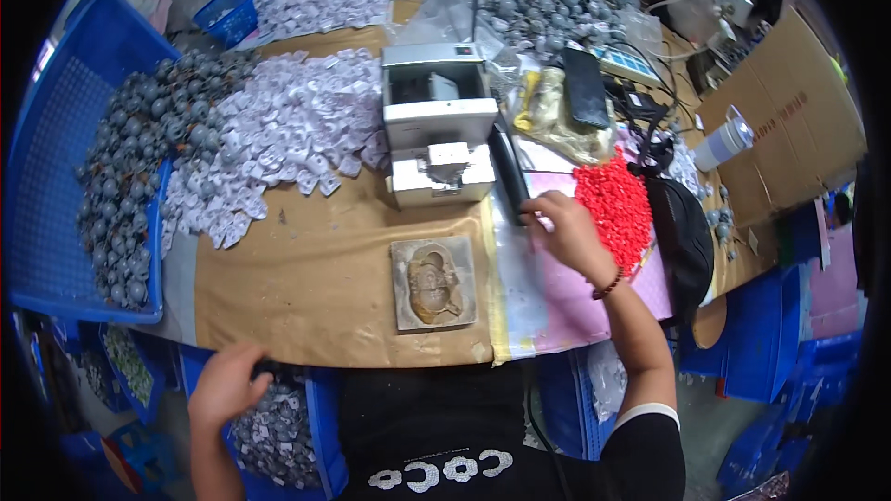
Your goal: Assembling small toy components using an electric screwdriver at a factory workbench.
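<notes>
My right hand [568, 234] is closed at the lower end of a black lever [509, 167]. This lever stands along the right side of a grey and white bench machine [441, 111]. My left hand [230, 382] is slightly blurred at the table's front edge, above a blue bin of grey round parts [277, 431]. Its fingers are curled by something small and dark [264, 368], which I cannot make out clearly. On the brown table covering in front of the machine lies a square metal mould [432, 284] with a rounded hollow.
White pieces [306, 121] are heaped left of the machine. A blue crate [65, 167] with grey round parts is tipped at the far left. Small red pieces [614, 209] lie beside my right hand, near a black bag [677, 241], a phone [585, 86] and a bottle [724, 141].
</notes>
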Available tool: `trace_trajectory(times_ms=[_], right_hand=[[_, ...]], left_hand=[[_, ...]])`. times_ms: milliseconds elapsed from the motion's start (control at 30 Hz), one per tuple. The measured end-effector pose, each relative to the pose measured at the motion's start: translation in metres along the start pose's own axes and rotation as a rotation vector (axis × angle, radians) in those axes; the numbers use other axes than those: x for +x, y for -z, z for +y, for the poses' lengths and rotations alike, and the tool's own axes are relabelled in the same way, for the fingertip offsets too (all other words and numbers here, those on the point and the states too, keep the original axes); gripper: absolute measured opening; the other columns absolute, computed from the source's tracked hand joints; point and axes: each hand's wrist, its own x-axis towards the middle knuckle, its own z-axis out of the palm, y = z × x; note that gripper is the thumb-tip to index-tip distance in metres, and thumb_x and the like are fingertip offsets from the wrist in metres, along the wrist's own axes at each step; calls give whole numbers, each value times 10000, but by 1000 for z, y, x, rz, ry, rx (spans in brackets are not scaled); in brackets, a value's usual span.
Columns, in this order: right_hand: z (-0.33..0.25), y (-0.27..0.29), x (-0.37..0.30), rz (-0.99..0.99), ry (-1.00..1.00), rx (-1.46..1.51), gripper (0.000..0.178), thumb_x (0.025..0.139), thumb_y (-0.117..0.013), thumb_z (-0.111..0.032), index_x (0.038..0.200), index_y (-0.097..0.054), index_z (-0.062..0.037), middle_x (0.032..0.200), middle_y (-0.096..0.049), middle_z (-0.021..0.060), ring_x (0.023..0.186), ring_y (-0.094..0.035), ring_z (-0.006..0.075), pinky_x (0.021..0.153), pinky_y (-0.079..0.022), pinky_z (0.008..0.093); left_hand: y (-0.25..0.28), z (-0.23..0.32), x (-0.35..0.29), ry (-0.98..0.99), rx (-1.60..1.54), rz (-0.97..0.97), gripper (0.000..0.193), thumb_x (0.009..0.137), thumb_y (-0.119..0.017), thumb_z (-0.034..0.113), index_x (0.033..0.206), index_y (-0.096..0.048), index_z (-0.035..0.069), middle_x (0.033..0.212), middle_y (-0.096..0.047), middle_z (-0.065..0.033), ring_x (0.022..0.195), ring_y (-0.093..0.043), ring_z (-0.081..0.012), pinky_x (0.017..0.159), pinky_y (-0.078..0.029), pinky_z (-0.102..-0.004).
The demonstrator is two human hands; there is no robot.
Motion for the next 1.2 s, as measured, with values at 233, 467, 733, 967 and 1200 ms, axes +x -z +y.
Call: trace_trajectory(times_ms=[233, 467, 733, 967, 1200], right_hand=[[57, 15, -11, -113, 42, -547, 151, 810, -662, -56, 941, -734, -80, 905, -665, 102, 935, -618, 309, 803, -513, 420], [79, 3, -6, -112, 74, -567, 174, 801, -623, -40, 928, -732, -85, 906, -666, 102, 934, -610, 309, 803, -499, 422], [35, 19, -7, 123, -96, -47, 142, 836, -724, 40, 965, -710, -17, 884, -630, 102, 786, -607, 247, 715, -504, 357], [-71, -21, 17, 47, 280, 335, 209, 767, -810, 10, 935, -701, -49, 906, -662, 76, 822, -624, 257, 721, -513, 358], [-92, -75, 21, -14, 557, 239, 273, 721, -839, -31, 942, -683, -69, 945, -662, 58, 849, -622, 266, 749, -507, 373]], left_hand=[[-17, 15, 126, -196, -42, 462, 339, 880, -698, 131, 1199, -644, 30, 1130, -657, -178, 1107, -604, -390, 940, -504, -469], [-32, 36, 301, -280, 108, 839, 310, 853, -712, 97, 1151, -658, 32, 1160, -629, -131, 1116, -573, -365, 944, -501, -463], [-17, 63, 229, -293, -143, 578, 260, 806, -784, 158, 1015, -669, 58, 1088, -617, -105, 1133, -546, -338, 931, -497, -446], [-74, 128, 178, -619, -374, 345, 345, 770, -853, 207, 1067, -710, 103, 1068, -616, -80, 1139, -523, -327, 962, -483, -419], [-89, 137, 187, -440, -287, 467, 487, 767, -858, 201, 1206, -664, 119, 1268, -555, -105, 1217, -486, -361, 1032, -457, -450]])
